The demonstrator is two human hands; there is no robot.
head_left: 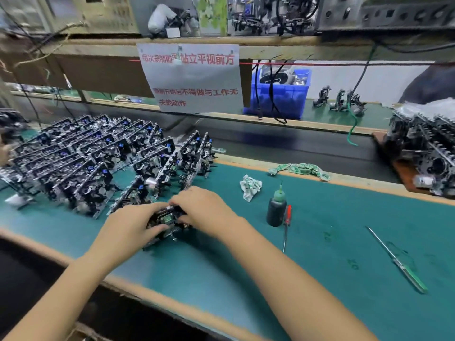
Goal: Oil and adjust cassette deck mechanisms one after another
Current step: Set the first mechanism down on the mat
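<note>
Nearest the viewer, two bare forearms reached over the green bench mat [320, 242]. The left hand [130, 225] and right hand [204, 207] both curled their fingers around one cassette deck mechanism [167, 221], gripping it from either side just above the mat, probably to steady it for adjusting. Just right of it stood a dark oil bottle [276, 210] with a red screwdriver [286, 222] touching it, both within easy reach; a green-handled screwdriver [398, 263] lay well apart. Beyond, a crumpled rag [250, 188]. Farther left, rows of mechanisms [81, 156] stood on edge, seemingly queued. Behind, a conveyor belt [283, 141] and a blue bin [278, 94]
</note>
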